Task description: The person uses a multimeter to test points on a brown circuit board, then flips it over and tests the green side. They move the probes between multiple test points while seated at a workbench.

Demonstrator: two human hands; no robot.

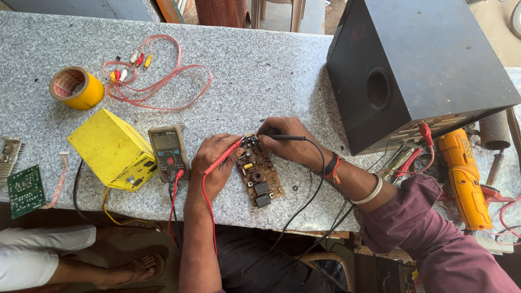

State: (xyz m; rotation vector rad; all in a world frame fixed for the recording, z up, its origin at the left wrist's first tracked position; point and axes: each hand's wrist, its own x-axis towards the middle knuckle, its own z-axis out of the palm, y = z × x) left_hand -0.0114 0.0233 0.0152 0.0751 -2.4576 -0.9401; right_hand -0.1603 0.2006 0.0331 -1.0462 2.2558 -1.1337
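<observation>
Head camera looks straight down on a speckled grey worktop (260, 70) where a brown circuit board (259, 176) lies close to the near edge, about midway along it. Both hands meet at the board's far end. The left hand (216, 163) is closed around a red test probe (223, 156), its tip angled onto the components there, and the red lead (209, 211) drops over the near edge. The right hand (290, 142) grips a black test probe (285, 138), tip at the same end of the board, with the black lead (312, 190) looping back past the wrist and over the edge. Just beside the left hand stands a grey multimeter (169, 153) with both leads plugged into its bottom. A yellow box-shaped device (111, 149) sits touching the meter's other side. Toward the far left corner lie a roll of yellow tape (77, 88) and a tangle of pink cable (157, 76) with coloured plugs. A small green circuit board (24, 191) overhangs the near edge at the left end. A large black speaker cabinet (423, 65) fills the right end, and an orange power tool (461, 179) lies next to it.
</observation>
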